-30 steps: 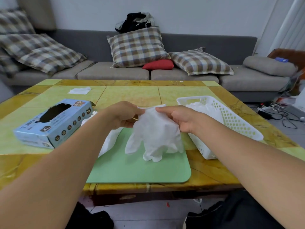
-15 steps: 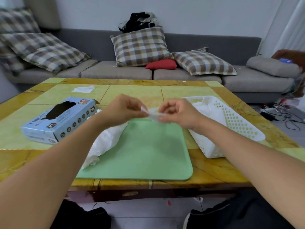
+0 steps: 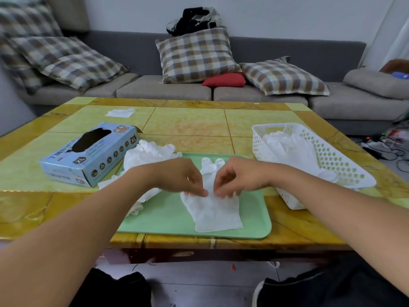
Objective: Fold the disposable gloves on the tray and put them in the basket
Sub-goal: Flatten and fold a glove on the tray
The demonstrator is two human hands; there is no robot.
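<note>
A white disposable glove [image 3: 215, 209] lies flat on the green tray [image 3: 254, 227], cuff toward me and fingers pointing away. My left hand [image 3: 179, 176] and my right hand [image 3: 236, 176] sit side by side over its middle, fingertips pinching the glove there. A loose pile of more white gloves [image 3: 143, 160] spills over the tray's left edge. The white perforated basket [image 3: 345, 173] stands to the right of the tray with white gloves [image 3: 287, 145] inside.
A blue glove box [image 3: 88, 154] marked XL lies left of the tray on the yellow-green table [image 3: 199, 125]. A white tissue [image 3: 120, 112] lies at the far left. A grey sofa with checked cushions stands behind. Cables lie on the floor at right.
The glove, first held hanging in the air between both hands, now lies spread flat on the tray. Both hands have come down and toward me onto its middle.
</note>
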